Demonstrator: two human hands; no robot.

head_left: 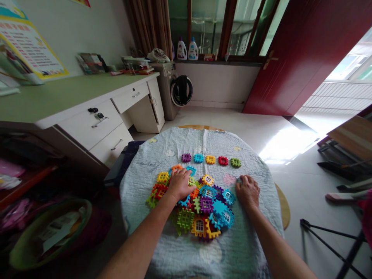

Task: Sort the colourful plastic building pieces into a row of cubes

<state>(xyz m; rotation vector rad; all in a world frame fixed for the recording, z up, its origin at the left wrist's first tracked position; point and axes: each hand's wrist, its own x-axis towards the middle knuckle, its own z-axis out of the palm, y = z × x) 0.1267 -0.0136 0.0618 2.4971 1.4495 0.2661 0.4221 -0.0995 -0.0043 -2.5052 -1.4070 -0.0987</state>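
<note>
Over the upper left of a pile of colourful interlocking plastic blocks lies my left hand, its fingers on the blocks near an orange one and a blue one. To the right of the pile, my right hand rests on the cloth with curled fingers; a small bluish bit shows at its fingertips, too hidden to name. Beyond the pile, a row holds a purple block, a blue block, a yellow block, a red block and a green block.
A pale patterned cloth covers the round table. A green-topped desk stands at the left, with a basket on the floor below. Behind are a washing machine and a red door. Black tripod legs stand at the right.
</note>
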